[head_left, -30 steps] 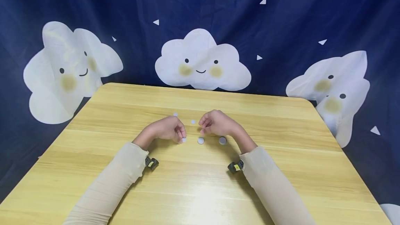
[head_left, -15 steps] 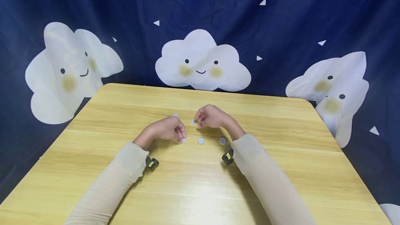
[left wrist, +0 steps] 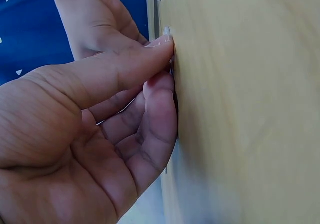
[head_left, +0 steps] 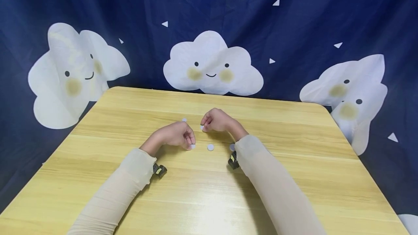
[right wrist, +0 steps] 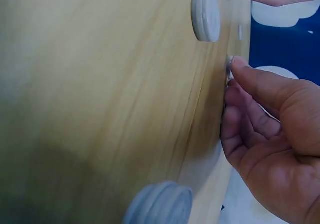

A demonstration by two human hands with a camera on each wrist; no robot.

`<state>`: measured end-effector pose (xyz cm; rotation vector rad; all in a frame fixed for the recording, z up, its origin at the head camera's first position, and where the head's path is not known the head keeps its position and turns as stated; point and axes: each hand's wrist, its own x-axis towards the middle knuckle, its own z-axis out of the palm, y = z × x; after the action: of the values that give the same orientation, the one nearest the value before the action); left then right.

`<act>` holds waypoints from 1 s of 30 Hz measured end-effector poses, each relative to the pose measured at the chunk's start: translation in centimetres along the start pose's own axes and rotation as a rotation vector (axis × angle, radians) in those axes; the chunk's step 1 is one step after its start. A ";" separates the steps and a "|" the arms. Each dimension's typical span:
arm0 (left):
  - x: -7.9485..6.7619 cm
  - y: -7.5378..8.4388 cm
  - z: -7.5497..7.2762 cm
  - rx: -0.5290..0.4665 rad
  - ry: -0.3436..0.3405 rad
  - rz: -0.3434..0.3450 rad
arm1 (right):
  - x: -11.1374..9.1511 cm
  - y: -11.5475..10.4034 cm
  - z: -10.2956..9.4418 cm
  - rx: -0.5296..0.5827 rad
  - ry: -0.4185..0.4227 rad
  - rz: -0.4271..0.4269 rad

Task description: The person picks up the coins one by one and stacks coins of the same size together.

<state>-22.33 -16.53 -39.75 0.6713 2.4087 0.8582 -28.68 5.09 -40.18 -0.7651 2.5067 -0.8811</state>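
Several small white round discs lie on the wooden table. My left hand (head_left: 176, 134) rests low at the tabletop with thumb and fingertips pinching one white disc (head_left: 193, 146); the disc's edge peeks past the thumb in the left wrist view. Further back, my right hand (head_left: 217, 120) pinches another disc (head_left: 201, 127), partly covered by its fingers. Between the arms sits a stack of two discs (right wrist: 206, 16). A taller disc stack (right wrist: 160, 204) stands nearer the right wrist, partly hidden by the sleeve in the head view.
One more disc (head_left: 184, 120) lies behind the left hand. The wooden table (head_left: 196, 198) reaches back to a dark blue curtain (head_left: 147, 3) printed with white clouds. Black wrist cameras (head_left: 160, 170) hang below both cuffs, close to the surface.
My right hand has moved left and back, from beside the stacks to the rear disc, and its fingers have closed on that disc. My left hand has stayed in place.
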 end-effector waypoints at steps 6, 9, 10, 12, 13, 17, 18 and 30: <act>-0.1 0.1 0.1 -0.008 0.002 -0.009 | 0.3 -0.1 0.1 -0.030 -0.001 0.013; 0.0 0.0 0.1 -0.001 0.007 -0.006 | 0.4 -0.1 0.0 -0.036 -0.013 0.019; 0.0 0.0 0.1 0.003 0.008 -0.004 | 0.4 -0.1 0.0 -0.037 -0.016 0.020; 0.1 0.0 0.2 0.008 0.010 0.000 | 0.3 -0.1 -0.1 -0.036 -0.024 0.018; 0.1 -0.1 0.2 0.009 0.010 0.001 | 0.3 -0.1 -0.1 -0.033 -0.025 0.016; 0.2 -0.1 0.2 0.007 0.010 -0.001 | 0.2 -0.1 -0.1 -0.017 -0.032 -0.002; 0.1 -0.1 0.2 0.005 0.010 -0.003 | 0.2 -0.1 -0.1 -0.013 -0.033 -0.008; 0.0 -0.2 0.1 0.020 0.015 -0.006 | -0.2 0.1 -0.2 0.063 -0.016 -0.096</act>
<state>-22.28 -16.62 -39.98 0.6676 2.4348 0.8408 -28.67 5.36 -40.00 -0.8745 2.4332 -0.9777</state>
